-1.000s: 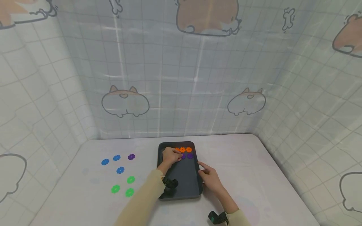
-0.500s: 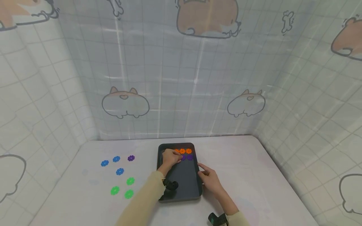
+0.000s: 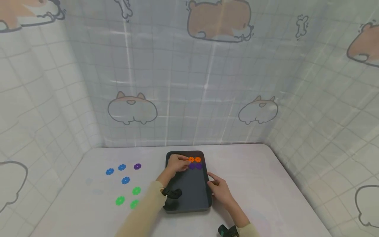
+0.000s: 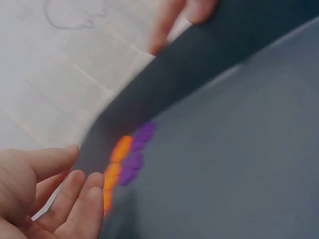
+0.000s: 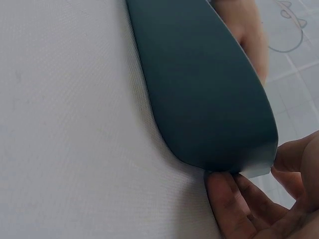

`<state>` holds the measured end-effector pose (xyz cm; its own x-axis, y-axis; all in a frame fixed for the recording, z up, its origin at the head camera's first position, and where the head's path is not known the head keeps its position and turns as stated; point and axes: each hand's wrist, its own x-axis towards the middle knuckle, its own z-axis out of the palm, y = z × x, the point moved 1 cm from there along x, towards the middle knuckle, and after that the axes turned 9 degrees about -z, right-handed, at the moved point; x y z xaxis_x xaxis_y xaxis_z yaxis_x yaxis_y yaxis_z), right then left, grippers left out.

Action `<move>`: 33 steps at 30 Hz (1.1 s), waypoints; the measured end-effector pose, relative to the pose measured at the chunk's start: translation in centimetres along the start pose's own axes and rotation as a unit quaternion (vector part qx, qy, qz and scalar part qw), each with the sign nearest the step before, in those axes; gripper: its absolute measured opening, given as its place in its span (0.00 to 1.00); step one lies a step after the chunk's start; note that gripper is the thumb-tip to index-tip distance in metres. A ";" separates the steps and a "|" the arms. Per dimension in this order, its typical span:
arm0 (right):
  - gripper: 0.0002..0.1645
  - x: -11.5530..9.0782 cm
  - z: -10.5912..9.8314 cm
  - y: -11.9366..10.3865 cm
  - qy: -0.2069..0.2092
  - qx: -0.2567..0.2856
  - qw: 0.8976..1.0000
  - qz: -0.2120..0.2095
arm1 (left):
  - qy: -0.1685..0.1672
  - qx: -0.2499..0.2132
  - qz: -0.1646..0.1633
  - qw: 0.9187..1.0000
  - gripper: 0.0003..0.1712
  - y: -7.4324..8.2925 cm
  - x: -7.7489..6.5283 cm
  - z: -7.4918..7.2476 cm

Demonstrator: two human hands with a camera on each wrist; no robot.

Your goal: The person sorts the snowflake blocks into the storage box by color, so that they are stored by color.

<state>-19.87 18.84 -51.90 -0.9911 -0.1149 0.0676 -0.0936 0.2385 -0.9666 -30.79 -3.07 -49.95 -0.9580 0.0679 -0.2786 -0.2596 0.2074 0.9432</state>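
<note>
A dark rectangular baking tray lies on the table. Along its far end are orange flower-shaped discs, with two purple flower-shaped discs side by side just in front of them. My left hand is over the tray's far left part and covers part of the orange row. Its fingertips are beside the orange discs, and nothing shows between thumb and fingers. At the tray's right side, my right hand holds the edge. The right wrist view shows its fingers low against the tray's outer wall, thumb at the rim.
Left of the tray lie three blue flower-shaped discs, one purple disc and three green discs. A patterned curtain encloses the table at the back and both sides.
My left hand has drawn slightly left, off the purple discs, and its forearm has shifted left too. The right hand keeps its place at the tray's edge.
</note>
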 end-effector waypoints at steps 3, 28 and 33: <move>0.27 0.0 -0.1 0.2 0.003 -0.005 1.000 0.002 | -0.020 0.021 0.015 0.999 0.19 1.0 -1.0 -1.6; 0.27 0.0 -0.5 0.5 -0.002 -0.014 1.000 0.003 | 0.077 0.088 0.012 0.993 0.25 -1.7 -4.3 -16.8; 0.27 0.1 -0.1 0.6 -0.007 -0.010 1.000 -0.002 | 0.096 0.144 0.012 0.985 0.26 -3.0 -4.0 -18.9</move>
<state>-20.00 19.11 -52.43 -0.9894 -0.1290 0.0671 -0.0988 0.2573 -0.9613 -28.50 -22.40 -48.23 -0.9760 -0.1037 -0.1915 -0.2178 0.4779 0.8510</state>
